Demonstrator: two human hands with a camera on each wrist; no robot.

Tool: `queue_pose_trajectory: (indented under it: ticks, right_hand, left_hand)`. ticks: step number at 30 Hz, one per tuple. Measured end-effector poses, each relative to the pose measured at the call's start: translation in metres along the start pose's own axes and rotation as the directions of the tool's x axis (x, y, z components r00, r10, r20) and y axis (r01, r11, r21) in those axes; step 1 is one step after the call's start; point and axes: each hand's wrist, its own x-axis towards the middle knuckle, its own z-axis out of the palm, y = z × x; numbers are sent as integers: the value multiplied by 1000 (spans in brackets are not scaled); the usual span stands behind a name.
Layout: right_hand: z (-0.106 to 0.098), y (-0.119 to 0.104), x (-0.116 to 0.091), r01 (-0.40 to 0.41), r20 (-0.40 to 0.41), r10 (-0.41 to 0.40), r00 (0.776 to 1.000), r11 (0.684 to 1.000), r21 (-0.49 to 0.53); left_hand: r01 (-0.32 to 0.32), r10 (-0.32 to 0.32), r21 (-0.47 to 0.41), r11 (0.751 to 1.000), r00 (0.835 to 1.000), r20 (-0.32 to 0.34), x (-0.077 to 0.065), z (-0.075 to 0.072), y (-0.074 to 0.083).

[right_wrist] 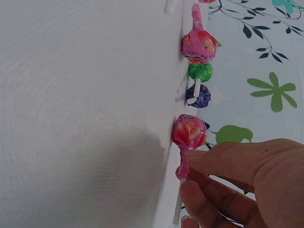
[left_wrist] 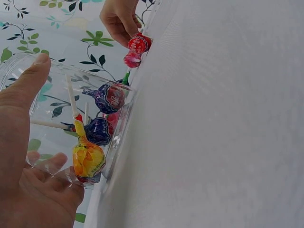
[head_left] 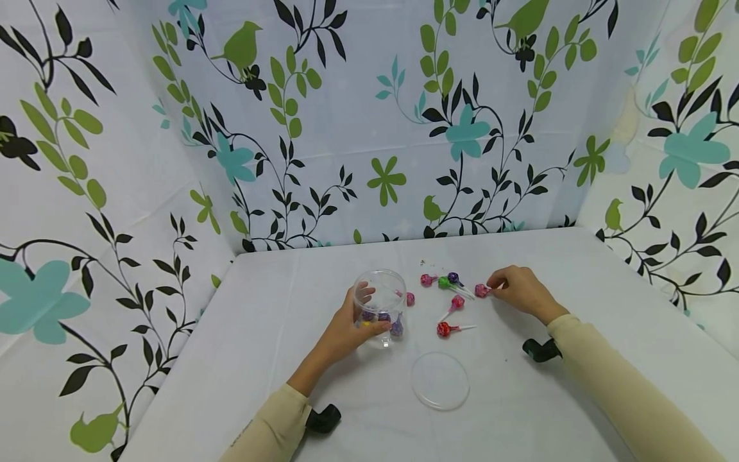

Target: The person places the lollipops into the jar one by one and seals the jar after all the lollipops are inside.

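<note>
My left hand (head_left: pixel 345 328) grips a clear plastic jar (head_left: pixel 381 280) round its side, thumb on the near face and fingers behind. Inside it lie several wrapped lollipops, among them a yellow lollipop (left_wrist: pixel 89 159) and a dark blue lollipop (left_wrist: pixel 110 98). To the right, my right hand (head_left: pixel 524 292) pinches a pink lollipop (right_wrist: pixel 190 132) between thumb and fingers at the twisted wrapper, just below the candy. Its white stick (right_wrist: pixel 178 204) points down past the fingers. The lollipop's head is close to the tabletop.
Between the hands lie loose lollipops: a green one (head_left: pixel 443 282), a purple one (head_left: pixel 453 278), a red one (head_left: pixel 443 329) and several pink ones. A clear round lid (head_left: pixel 444 409) lies nearer on the white table (head_left: pixel 277 308). Patterned cloth (head_left: pixel 346 128) walls the back and sides.
</note>
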Motion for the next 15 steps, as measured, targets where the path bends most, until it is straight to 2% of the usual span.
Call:
queue_pose_trajectory:
  ticks: [15]
  right_hand:
    - [6,8,1,-8,22,8,1000,1000,2]
  left_hand:
    - [-1,1,0,1000,1000,7,0,0,0]
